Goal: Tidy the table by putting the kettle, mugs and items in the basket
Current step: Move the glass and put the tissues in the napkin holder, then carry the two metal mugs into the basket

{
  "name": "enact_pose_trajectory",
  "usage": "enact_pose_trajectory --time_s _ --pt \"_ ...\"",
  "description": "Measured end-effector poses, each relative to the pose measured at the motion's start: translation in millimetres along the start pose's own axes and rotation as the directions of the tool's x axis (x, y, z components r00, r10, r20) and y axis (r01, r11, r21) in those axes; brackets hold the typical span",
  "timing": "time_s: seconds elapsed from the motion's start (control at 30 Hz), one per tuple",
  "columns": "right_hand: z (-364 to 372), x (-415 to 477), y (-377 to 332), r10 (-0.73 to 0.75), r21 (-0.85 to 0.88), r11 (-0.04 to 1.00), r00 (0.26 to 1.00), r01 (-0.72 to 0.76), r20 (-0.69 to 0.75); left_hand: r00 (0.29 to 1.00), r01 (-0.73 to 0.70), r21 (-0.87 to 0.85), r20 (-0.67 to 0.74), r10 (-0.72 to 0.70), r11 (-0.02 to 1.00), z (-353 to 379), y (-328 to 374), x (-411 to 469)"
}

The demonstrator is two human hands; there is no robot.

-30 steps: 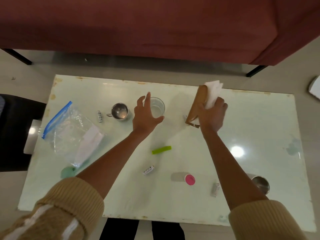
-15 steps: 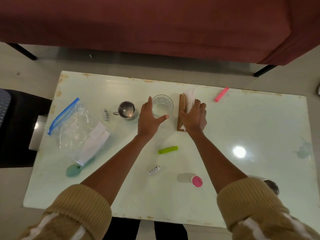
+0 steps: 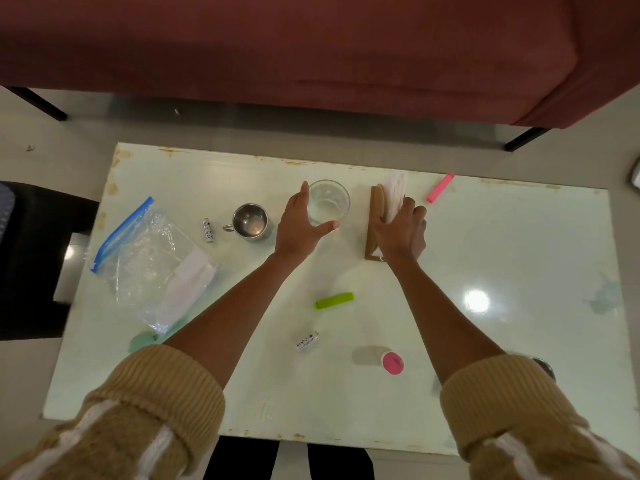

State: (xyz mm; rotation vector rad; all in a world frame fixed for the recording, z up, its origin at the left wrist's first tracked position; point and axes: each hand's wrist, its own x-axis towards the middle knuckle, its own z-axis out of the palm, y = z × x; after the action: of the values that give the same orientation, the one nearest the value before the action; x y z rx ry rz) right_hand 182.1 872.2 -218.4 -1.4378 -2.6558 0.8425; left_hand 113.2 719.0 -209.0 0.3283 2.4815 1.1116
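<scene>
Near the table's (image 3: 519,244) left edge lies one clear bag (image 3: 152,265), with a small cylinder (image 3: 207,230) and a steel mug (image 3: 251,221) just right of it. Next, the left hand (image 3: 301,226) has straight fingers against the left wall of the one glass (image 3: 329,202) and its thumb spread under the near side, cupping but not clamped. The glass sits toward the far edge in that hand's fork, so the left hand is nearer. Between the forearms lie a second cylinder (image 3: 307,341), a green clip (image 3: 334,300) and a pink-capped bottle (image 3: 391,362). The right hand (image 3: 401,230) curls over the napkins (image 3: 394,195), gripping the holder (image 3: 374,216), whose long axis runs from far edge to near edge. A pink clip (image 3: 440,187) lies by the far edge. A second mug (image 3: 543,365) peeks past the right sleeve. No basket or kettle shows.
</scene>
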Motion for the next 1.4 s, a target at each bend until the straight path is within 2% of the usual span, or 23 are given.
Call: enact_pose_trajectory --time_s 0.5,0.63,0.7,0.77,0.8,0.87,0.9,0.93,1.0,1.1,1.2,1.23,1.3,1.4 --pt "-4.7 -4.4 -3.5 0.035 -0.015 0.999 0.998 -0.034 0.043 0.992 -0.029 0.044 0.120 0.024 0.999 -5.5 4.7 6.6" --pt "-12.0 -10.3 -4.6 0.049 -0.049 0.998 0.998 -0.048 0.029 0.991 -0.019 -0.028 0.128 0.022 0.999 -3.0 8.4 -2.1" --pt "-18.2 -21.2 0.8 0.037 -0.028 0.999 0.999 -0.038 -0.036 0.998 -0.049 -0.055 0.028 0.050 0.997 -4.3 8.6 -15.5" --pt "-22.9 -38.3 12.3 0.002 0.016 1.000 0.995 0.000 -0.097 0.977 -0.107 -0.005 -0.186 0.105 0.994 -11.8 3.9 -32.1" --pt "-24.6 -47.8 19.2 -0.018 0.045 0.999 0.993 0.024 -0.121 0.941 -0.102 0.053 -0.319 0.113 0.993 -16.5 -0.3 -38.8" --pt "-27.3 -66.2 32.8 -0.047 0.110 0.992 0.989 0.063 -0.143 0.843 0.039 0.129 -0.537 0.037 0.991 -27.8 -11.0 -46.7" --pt "-28.6 -74.3 39.4 -0.055 0.140 0.987 0.988 0.076 -0.143 0.804 0.145 0.109 -0.592 -0.053 0.983 -33.1 -17.2 -48.1" --pt "-29.5 -81.6 45.7 -0.062 0.161 0.983 0.988 0.085 -0.144 0.788 0.241 0.067 -0.596 -0.155 0.968 -37.9 -24.3 -48.3" --pt "-31.7 -94.6 58.0 -0.074 0.173 0.980 0.986 0.100 -0.152 0.822 0.332 -0.010 -0.486 -0.295 0.943 -44.1 -40.5 -47.5" --pt "-34.0 -109.9 74.9 -0.100 0.175 0.976 0.982 0.128 -0.161 0.920 0.241 -0.113 -0.289 -0.264 0.964 -43.1 -60.9 -46.8" --pt "-34.7 -119.7 88.8 -0.097 0.176 0.977 0.985 0.122 -0.141 0.928 0.186 -0.113 -0.306 -0.212 0.976 -41.3 -70.6 -44.0" --pt "-35.5 -121.7 93.0 -0.086 0.180 0.977 0.987 0.110 -0.137 0.922 0.194 -0.077 -0.326 -0.208 0.978 -42.2 -72.4 -41.3" --pt "-37.3 -125.2 101.2 -0.067 0.180 0.979 0.988 0.092 -0.136 0.922 0.248 0.112 -0.331 -0.199 0.962 -46.0 -76.4 -34.3" --pt "-40.1 -128.9 110.4 -0.046 0.174 0.982 0.990 0.069 -0.136 0.939 0.301 0.410 -0.285 -0.192 0.861 -54.4 -82.4 -24.1"
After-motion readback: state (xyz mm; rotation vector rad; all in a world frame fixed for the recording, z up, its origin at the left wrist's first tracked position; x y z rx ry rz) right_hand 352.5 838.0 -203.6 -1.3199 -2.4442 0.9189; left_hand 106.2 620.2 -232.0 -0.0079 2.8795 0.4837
